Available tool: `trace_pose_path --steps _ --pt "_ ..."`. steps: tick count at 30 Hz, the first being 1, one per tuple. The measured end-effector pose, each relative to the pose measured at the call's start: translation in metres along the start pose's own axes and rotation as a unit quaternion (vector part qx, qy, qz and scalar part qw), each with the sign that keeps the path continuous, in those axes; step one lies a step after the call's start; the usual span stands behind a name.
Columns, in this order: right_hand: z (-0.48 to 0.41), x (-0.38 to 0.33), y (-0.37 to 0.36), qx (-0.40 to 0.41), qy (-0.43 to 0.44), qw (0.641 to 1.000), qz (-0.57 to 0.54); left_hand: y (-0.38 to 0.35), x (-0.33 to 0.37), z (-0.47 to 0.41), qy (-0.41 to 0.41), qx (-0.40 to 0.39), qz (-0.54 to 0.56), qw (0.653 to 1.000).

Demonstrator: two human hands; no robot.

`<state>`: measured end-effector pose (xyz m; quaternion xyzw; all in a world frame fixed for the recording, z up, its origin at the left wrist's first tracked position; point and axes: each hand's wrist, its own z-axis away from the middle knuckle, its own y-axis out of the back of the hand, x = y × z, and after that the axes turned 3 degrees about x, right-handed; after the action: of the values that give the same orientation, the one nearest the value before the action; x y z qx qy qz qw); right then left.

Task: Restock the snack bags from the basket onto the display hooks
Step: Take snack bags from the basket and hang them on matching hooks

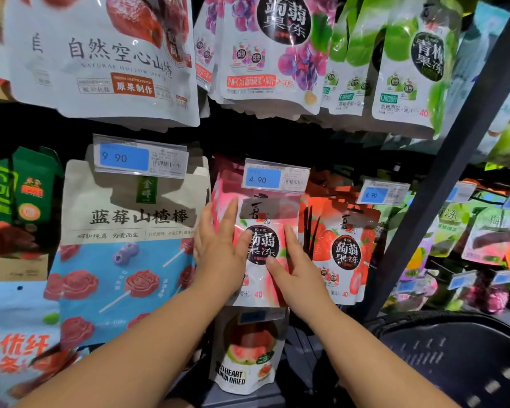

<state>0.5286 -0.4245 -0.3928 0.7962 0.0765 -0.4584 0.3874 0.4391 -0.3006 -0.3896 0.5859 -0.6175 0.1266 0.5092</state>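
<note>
The pink jelly bag point(264, 213) hangs at the front of its stack in the middle row of the display rack, its top hidden behind a blue price tag point(274, 178) reading 4.90. Both hands lie flat against its face with fingers straight. The left hand point(218, 254) covers the bag's left edge with its thumb spread over the dark round label. The right hand point(295, 269) rests on the lower right part, fingers pointing up. Neither hand grips anything.

Just to the right hang red strawberry bags point(342, 251), and to the left a large blueberry lollipop bag point(124, 245). A dried guava bag point(248, 357) hangs directly below. Purple grape bags point(271, 54) and green plum bags point(409, 69) fill the row above. The dark basket point(454, 363) sits at the lower right, beside the right forearm.
</note>
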Motion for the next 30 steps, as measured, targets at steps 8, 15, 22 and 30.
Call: trace_pose_path --steps 8,15,22,30 --pt "-0.021 0.005 -0.006 -0.035 -0.009 0.998 0.044 -0.013 -0.011 -0.015 -0.003 -0.036 0.026 0.999" --pt "-0.051 0.006 -0.012 -0.027 -0.05 0.994 0.092 -0.02 -0.011 -0.038 0.042 -0.053 -0.008 0.998" --pt "-0.059 0.011 -0.017 -0.04 -0.06 0.991 0.111 -0.026 -0.013 -0.042 0.039 -0.033 -0.042 0.998" --pt "-0.033 0.012 -0.006 -0.054 -0.029 0.993 0.103 -0.026 -0.023 -0.006 -0.034 -0.038 -0.073 0.996"
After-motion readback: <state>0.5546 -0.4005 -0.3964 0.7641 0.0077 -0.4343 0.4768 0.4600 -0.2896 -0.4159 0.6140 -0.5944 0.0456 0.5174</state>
